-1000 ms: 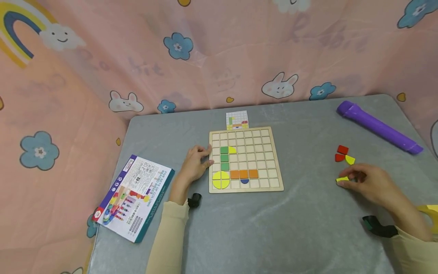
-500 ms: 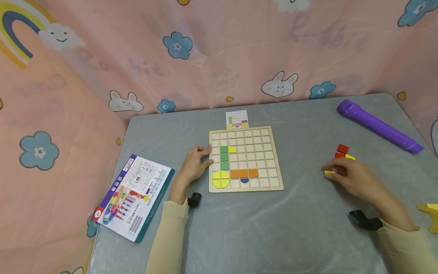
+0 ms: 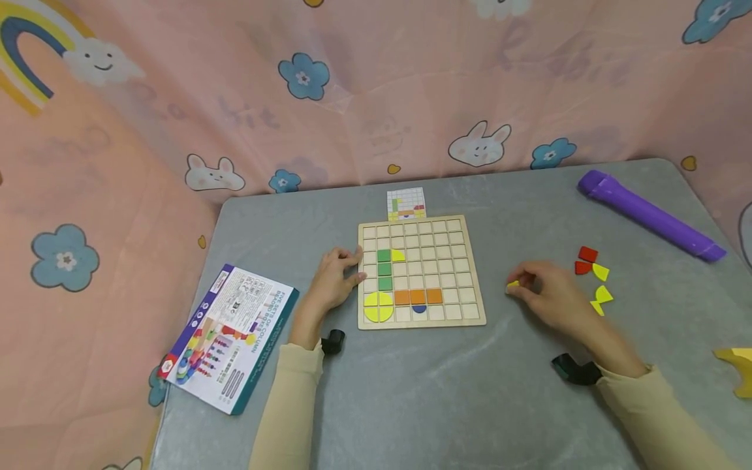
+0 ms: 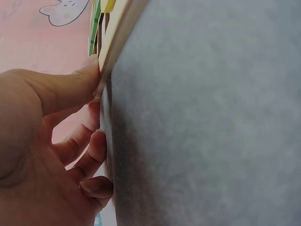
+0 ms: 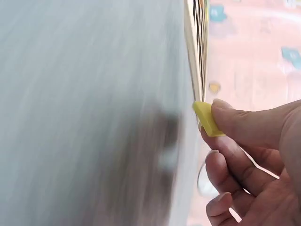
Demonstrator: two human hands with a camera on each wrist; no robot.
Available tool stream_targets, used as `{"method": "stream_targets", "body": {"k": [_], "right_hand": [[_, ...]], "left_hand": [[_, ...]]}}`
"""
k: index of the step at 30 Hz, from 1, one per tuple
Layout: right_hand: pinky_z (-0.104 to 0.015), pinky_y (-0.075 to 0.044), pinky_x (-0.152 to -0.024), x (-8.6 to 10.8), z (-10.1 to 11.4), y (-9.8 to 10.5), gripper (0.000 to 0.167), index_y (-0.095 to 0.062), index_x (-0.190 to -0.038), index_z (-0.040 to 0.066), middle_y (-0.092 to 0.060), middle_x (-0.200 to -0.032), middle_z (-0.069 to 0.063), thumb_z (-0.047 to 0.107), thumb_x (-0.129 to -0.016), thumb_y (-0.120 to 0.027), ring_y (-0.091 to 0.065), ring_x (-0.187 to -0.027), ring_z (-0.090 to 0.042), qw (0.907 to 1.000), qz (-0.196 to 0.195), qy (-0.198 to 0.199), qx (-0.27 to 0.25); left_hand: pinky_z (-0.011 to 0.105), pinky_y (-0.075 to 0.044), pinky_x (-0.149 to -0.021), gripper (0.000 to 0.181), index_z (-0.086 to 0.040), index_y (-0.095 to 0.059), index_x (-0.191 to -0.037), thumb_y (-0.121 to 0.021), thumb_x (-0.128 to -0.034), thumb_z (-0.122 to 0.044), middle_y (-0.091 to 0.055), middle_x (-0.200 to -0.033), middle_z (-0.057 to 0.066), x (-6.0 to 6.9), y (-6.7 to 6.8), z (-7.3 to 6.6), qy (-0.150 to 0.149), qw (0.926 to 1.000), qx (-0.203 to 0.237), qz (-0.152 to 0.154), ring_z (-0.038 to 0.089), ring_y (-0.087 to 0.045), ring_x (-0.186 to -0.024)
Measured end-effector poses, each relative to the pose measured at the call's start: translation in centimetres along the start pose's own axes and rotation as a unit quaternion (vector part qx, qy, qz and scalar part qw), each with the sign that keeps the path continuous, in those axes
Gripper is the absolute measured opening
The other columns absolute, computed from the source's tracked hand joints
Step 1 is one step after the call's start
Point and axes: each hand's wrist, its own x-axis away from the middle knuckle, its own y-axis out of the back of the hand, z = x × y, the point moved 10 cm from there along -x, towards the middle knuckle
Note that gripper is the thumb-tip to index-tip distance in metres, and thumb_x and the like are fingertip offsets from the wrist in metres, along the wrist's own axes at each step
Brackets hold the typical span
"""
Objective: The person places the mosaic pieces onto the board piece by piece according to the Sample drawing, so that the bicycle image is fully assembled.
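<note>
Yellow piece (image 5: 206,118), single, partly covered: pinched between thumb and fingertip of the right hand (image 3: 549,294), to the right of the gridded board (image 3: 443,268) and apart from it. Left hand (image 3: 333,281): grasping no loose piece; relaxed, thumb and a fingertip touching the board's left edge, apparently to steady it. The board therefore lies between the two hands, with the yellow piece well apart from the left.

Fitted on the board: three green squares (image 3: 384,269), three orange squares (image 3: 418,297), a blue half-round (image 3: 419,309), a yellow disc (image 3: 378,307) and a yellow quarter (image 3: 397,255). Loose beyond the right hand: two red pieces (image 3: 583,267) and three yellow pieces (image 3: 600,272). Pattern card (image 3: 406,203): at the board's far edge.

Step in hand, as judged: transfer of one piece to the board. Next move would call for choosing a cell by the card, turning the piece to suit, and lowering it flat.
</note>
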Motion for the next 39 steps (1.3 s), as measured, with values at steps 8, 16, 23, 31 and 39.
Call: {"method": "stream_targets", "body": {"k": [8, 16, 23, 31, 39], "right_hand": [[-0.037, -0.046, -0.076, -2.1, 3.6, -3.3, 0.012, -0.077, -0.094, 0.009, -0.071, -0.086, -0.005, 0.005, -0.088, -0.086, -0.060, -0.081, -0.020, 0.9993, 0.027, 0.011, -0.023], [-0.030, -0.046, -0.073, -2.7, 5.5, -6.4, 0.007, -0.079, -0.093, 0.010, -0.068, -0.088, -0.003, 0.005, -0.092, -0.082, -0.057, -0.081, -0.016, 0.9944, 0.091, 0.010, -0.054], [-0.041, -0.048, -0.082, -2.8, 5.9, -6.8, 0.006, -0.082, -0.089, 0.011, -0.068, -0.095, -0.003, 0.005, -0.090, -0.083, -0.057, -0.095, -0.024, 0.9956, 0.074, 0.037, -0.044], [-0.037, -0.044, -0.076, -3.1, 5.6, -6.9, 0.009, -0.077, -0.090, 0.010, -0.064, -0.089, -0.004, 0.006, -0.089, -0.085, -0.054, -0.090, -0.023, 0.9968, 0.073, 0.000, -0.032], [-0.035, -0.041, -0.076, -1.6, 3.3, -5.8, 0.012, -0.072, -0.098, 0.008, -0.061, -0.091, -0.006, 0.013, -0.093, -0.082, -0.052, -0.087, -0.022, 0.9954, 0.074, -0.050, -0.036]], "left_hand": [[0.052, -0.041, -0.111, 0.060, -0.015, -0.046, -0.160, -0.068, -0.1047, -0.024, -0.051, -0.148, 0.018, 0.0, 0.0, 0.0, -0.004, 1.0000, -0.003, 0.000, 0.036, -0.043, -0.135], [0.052, -0.041, -0.111, 0.059, -0.015, -0.046, -0.159, -0.068, -0.1050, -0.023, -0.050, -0.148, 0.018, 0.2, -0.2, 0.0, 0.000, 1.0000, 0.006, 0.003, 0.035, -0.043, -0.135], [0.053, -0.042, -0.112, 0.060, -0.015, -0.046, -0.160, -0.068, -0.1048, -0.022, -0.050, -0.149, 0.019, 0.2, 0.1, -0.3, -0.003, 1.0000, 0.008, 0.000, 0.036, -0.043, -0.136], [0.053, -0.041, -0.112, 0.060, -0.014, -0.046, -0.160, -0.068, -0.1047, -0.021, -0.050, -0.149, 0.019, 0.2, 0.2, -0.4, -0.007, 1.0000, 0.005, 0.000, 0.036, -0.043, -0.135], [0.052, -0.042, -0.110, 0.060, -0.014, -0.045, -0.160, -0.068, -0.1048, -0.021, -0.050, -0.149, 0.019, 0.1, 0.1, -0.3, -0.011, 0.9999, 0.004, -0.001, 0.036, -0.043, -0.133]]}}
